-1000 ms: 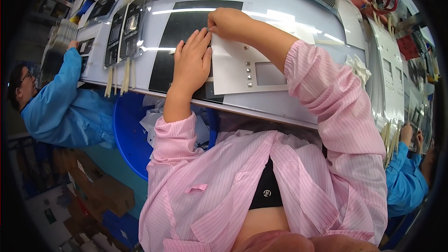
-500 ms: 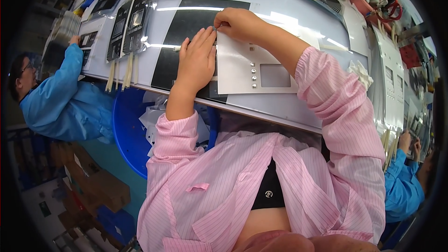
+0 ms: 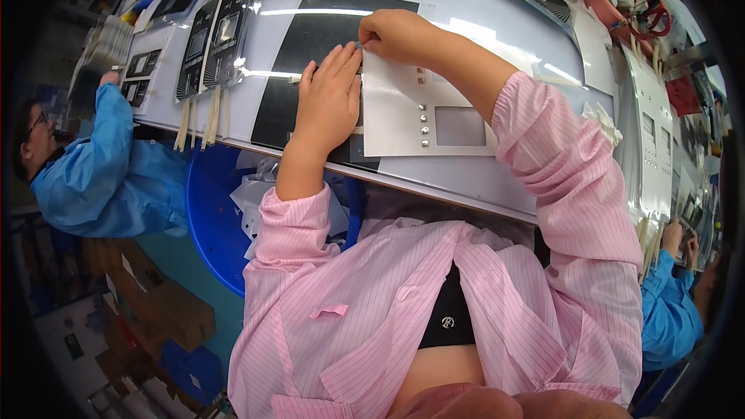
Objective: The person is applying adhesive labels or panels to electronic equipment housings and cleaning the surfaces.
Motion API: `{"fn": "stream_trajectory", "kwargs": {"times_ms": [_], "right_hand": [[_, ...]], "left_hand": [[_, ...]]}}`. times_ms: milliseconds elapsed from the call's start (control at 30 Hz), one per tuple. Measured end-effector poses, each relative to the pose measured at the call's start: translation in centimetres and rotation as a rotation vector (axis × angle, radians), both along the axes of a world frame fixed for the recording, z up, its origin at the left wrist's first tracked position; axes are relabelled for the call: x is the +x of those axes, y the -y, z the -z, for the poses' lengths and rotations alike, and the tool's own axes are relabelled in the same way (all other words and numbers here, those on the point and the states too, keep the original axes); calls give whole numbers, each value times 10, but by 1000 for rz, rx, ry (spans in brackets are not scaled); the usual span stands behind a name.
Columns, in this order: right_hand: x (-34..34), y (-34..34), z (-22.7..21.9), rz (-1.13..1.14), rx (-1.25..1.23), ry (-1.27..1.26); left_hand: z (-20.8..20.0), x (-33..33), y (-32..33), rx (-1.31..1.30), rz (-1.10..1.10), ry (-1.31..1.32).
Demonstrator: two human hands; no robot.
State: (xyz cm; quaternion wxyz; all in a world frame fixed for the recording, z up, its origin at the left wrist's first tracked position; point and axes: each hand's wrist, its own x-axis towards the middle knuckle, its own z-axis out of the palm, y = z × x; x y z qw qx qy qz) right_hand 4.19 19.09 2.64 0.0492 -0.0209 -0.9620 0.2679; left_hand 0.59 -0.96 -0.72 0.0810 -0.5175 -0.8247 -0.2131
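Seen from the head camera, a pale sheet [image 3: 392,128] with silver domes [image 3: 424,119] and a rectangular window [image 3: 459,126] lies on the worktop [image 3: 473,178], overlapping a black sheet [image 3: 281,112]. The left hand [image 3: 330,101] rests flat, fingers extended; the right hand [image 3: 392,35] keeps a narrow grip, apparently pinching the pale sheet's far left corner. The domes are on; we judge the corner work unfinished. Around us, dark panels [image 3: 223,40] lie left, a blue bin [image 3: 211,221] holds scraps below, and a co-worker in blue [image 3: 105,182] reaches across.
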Motion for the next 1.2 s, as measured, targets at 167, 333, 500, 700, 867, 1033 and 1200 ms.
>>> {"fn": "stream_trajectory", "kwargs": {"times_ms": [167,333,500,700,867,1033,1200], "right_hand": [[0,0,3,-32,29,29],[8,-1,-5,-90,80,162],[24,6,-1,2,31,-109],[78,10,-7,-110,324,-314],[229,40,-26,98,-60,-152],[354,47,-42,516,-340,-151],[450,47,-87,874,-216,-497]], "left_hand": [[1,0,-1,38,6,-14],[1,-1,2,-7,-4,-11],[1,-2,1,6,5,-24],[2,0,-4,9,15,-14],[3,3,4,-48,-36,-47],[2,3,-1,-84,-18,-69],[-2,3,-5,-132,-22,-91]]}}
